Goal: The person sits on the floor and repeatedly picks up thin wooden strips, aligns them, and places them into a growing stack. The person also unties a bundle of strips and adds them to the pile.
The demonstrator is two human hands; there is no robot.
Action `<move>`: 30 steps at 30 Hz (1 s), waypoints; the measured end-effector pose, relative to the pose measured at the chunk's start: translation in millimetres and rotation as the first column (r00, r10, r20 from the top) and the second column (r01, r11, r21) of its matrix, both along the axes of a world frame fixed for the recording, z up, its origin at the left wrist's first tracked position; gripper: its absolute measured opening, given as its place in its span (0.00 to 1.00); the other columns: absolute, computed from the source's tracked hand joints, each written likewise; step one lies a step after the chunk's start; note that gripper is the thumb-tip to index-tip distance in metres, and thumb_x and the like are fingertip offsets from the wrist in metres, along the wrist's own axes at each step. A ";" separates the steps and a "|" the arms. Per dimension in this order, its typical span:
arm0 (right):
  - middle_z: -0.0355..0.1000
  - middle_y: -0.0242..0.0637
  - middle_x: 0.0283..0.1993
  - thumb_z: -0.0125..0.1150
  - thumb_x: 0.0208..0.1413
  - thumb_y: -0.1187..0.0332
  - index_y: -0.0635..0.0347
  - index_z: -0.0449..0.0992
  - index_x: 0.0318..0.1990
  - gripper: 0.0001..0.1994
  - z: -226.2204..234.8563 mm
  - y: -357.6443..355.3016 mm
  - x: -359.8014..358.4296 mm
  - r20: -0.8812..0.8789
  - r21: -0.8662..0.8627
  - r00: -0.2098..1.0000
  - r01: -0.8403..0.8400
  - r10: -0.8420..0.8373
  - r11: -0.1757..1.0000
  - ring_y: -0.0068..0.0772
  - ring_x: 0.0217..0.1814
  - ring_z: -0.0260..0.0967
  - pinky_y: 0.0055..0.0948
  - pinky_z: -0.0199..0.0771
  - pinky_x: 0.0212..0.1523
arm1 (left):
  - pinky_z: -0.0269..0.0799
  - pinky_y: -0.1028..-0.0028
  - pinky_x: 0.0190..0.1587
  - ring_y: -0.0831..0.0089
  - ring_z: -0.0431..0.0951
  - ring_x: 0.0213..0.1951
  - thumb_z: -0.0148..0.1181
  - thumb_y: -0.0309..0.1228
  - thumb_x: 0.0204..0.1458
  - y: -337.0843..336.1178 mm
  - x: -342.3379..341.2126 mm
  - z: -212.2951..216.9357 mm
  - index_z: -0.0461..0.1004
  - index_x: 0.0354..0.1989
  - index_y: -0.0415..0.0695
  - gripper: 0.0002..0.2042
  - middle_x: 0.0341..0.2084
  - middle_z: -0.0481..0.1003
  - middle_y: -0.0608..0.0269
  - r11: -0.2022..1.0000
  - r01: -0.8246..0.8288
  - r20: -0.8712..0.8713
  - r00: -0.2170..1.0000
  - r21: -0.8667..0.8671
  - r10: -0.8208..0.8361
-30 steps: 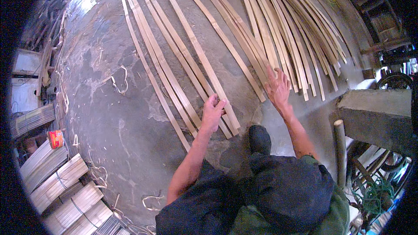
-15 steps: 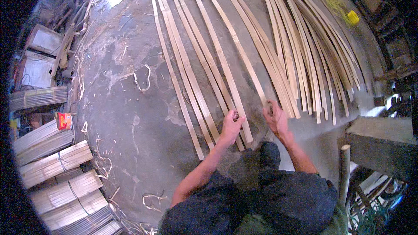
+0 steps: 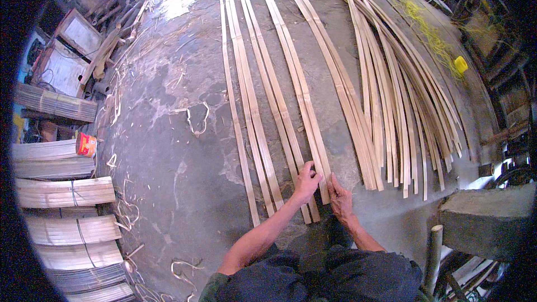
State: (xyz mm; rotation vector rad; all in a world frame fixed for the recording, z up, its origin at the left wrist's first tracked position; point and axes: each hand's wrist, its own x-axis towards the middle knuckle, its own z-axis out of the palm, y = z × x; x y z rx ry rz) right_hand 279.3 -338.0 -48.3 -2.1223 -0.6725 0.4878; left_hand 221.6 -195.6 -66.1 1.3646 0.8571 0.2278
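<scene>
A grey, stained concrete floor (image 3: pixel 184 151) is filling most of the frame, strewn with pale shavings and curled scraps.

At the lower centre, the fingers of the left hand (image 3: pixel 306 182) are lying bent over the near end of a long bamboo strip (image 3: pixel 299 86), the thumb spread out toward the right; whether they are pinching the strip or only pressing it down cannot be told. The forearm is reaching up from the lower edge, slanting to the upper right. Just beside it, the right hand (image 3: pixel 340 198) is resting flat and loosely spread on the floor, fingertips pointing up the frame at the strip's end, its wrist bending back toward the dark trousers (image 3: pixel 335 274) at the bottom.

The strip is lying among a few parallel strips (image 3: pixel 249 106) running to the top centre. To the right, a dense fan of strips (image 3: pixel 391 106) is curving toward the upper right, near a yellow spool (image 3: pixel 461 65). Tied bundles of slats (image 3: pixel 64 193) are stacked at the lower left, beside a small red can (image 3: pixel 86 145). A concrete block (image 3: pixel 486 218) is sitting at the lower right.
</scene>
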 end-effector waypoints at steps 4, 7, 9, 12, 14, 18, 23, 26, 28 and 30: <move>0.75 0.55 0.38 0.53 0.63 0.63 0.50 0.67 0.61 0.20 11.9 5.4 -0.8 -0.053 -0.062 0.997 -0.057 0.054 0.996 0.38 0.38 0.78 0.35 0.74 0.40 | 0.72 0.67 0.34 0.69 0.76 0.30 0.58 0.26 0.51 -3.3 -4.7 -16.0 0.61 0.56 0.40 0.23 0.30 0.76 0.53 0.995 -0.053 0.035 0.998 0.087 0.050; 0.75 0.55 0.39 0.53 0.62 0.64 0.53 0.67 0.61 0.20 27.6 6.6 1.8 -0.106 -0.169 0.994 -0.050 0.032 0.984 0.38 0.39 0.78 0.35 0.74 0.41 | 0.72 0.64 0.39 0.62 0.77 0.34 0.57 0.28 0.52 -2.8 -3.6 10.7 0.58 0.60 0.43 0.26 0.32 0.76 0.50 0.973 0.056 -0.113 0.993 0.222 -0.032; 0.75 0.48 0.37 0.53 0.62 0.64 0.56 0.67 0.61 0.20 22.5 5.4 4.6 -0.082 -0.103 0.996 0.012 -0.021 0.995 0.34 0.38 0.74 0.32 0.73 0.40 | 0.72 0.61 0.46 0.54 0.78 0.42 0.58 0.30 0.52 -3.3 0.2 52.4 0.54 0.63 0.45 0.30 0.38 0.76 0.47 0.965 0.140 -0.227 0.970 0.222 -0.089; 0.75 0.36 0.33 0.53 0.63 0.64 0.60 0.69 0.59 0.19 12.4 4.9 8.9 -0.065 0.057 0.997 0.054 -0.050 0.997 0.23 0.36 0.68 0.28 0.70 0.38 | 0.72 0.62 0.43 0.56 0.78 0.37 0.57 0.29 0.52 -1.4 -5.8 40.5 0.47 0.69 0.47 0.36 0.32 0.76 0.46 0.934 0.102 -0.110 0.992 0.343 -0.069; 0.75 0.37 0.36 0.52 0.63 0.65 0.62 0.69 0.58 0.19 37.7 10.2 13.0 -0.192 -0.021 0.981 0.016 -0.019 1.000 0.23 0.38 0.68 0.27 0.70 0.40 | 0.73 0.62 0.42 0.57 0.78 0.36 0.55 0.26 0.53 5.1 -8.8 21.0 0.43 0.71 0.46 0.37 0.30 0.75 0.45 0.875 0.055 -0.021 0.998 0.481 -0.051; 0.75 0.39 0.36 0.51 0.63 0.65 0.67 0.70 0.57 0.18 41.4 2.6 -0.4 0.012 0.149 1.000 0.022 -0.024 0.989 0.23 0.39 0.69 0.27 0.71 0.40 | 0.73 0.59 0.46 0.56 0.77 0.41 0.54 0.25 0.53 31.8 -1.8 49.4 0.52 0.68 0.40 0.32 0.35 0.74 0.42 0.960 0.245 -0.029 0.968 -0.138 -0.251; 0.69 0.27 0.31 0.52 0.64 0.65 0.62 0.67 0.61 0.20 27.8 18.7 -29.8 -0.120 0.229 0.993 0.033 -0.006 0.973 0.16 0.28 0.60 0.19 0.65 0.30 | 0.65 0.53 0.55 0.51 0.69 0.53 0.56 0.29 0.51 39.6 -18.6 36.4 0.61 0.60 0.38 0.26 0.52 0.67 0.47 0.653 0.201 -0.220 0.974 0.730 -0.053; 0.73 0.30 0.34 0.52 0.64 0.65 0.59 0.64 0.64 0.21 30.6 24.9 -37.7 -0.277 0.012 0.960 -0.046 0.047 0.999 0.19 0.31 0.66 0.20 0.68 0.34 | 0.52 0.53 0.64 0.52 0.59 0.63 0.56 0.30 0.51 38.2 -35.2 36.5 0.58 0.63 0.37 0.29 0.61 0.58 0.47 0.405 0.263 -0.283 0.959 0.876 -0.011; 0.76 0.38 0.41 0.52 0.64 0.66 0.59 0.63 0.64 0.22 41.4 32.8 -44.3 -0.207 -0.022 0.973 -0.104 0.097 0.994 0.24 0.37 0.70 0.23 0.70 0.39 | 0.43 0.53 0.68 0.53 0.52 0.67 0.55 0.30 0.51 38.5 -45.4 28.8 0.56 0.64 0.36 0.31 0.66 0.53 0.48 0.365 0.337 -0.350 0.936 0.868 -0.034; 0.76 0.46 0.44 0.52 0.63 0.66 0.58 0.63 0.64 0.22 44.9 35.5 -51.4 -0.192 -0.006 0.974 -0.125 0.121 0.992 0.29 0.42 0.73 0.28 0.72 0.43 | 0.41 0.53 0.69 0.54 0.50 0.68 0.54 0.31 0.52 38.6 -52.8 19.1 0.55 0.65 0.37 0.31 0.67 0.50 0.49 0.359 0.376 -0.384 0.922 0.854 -0.050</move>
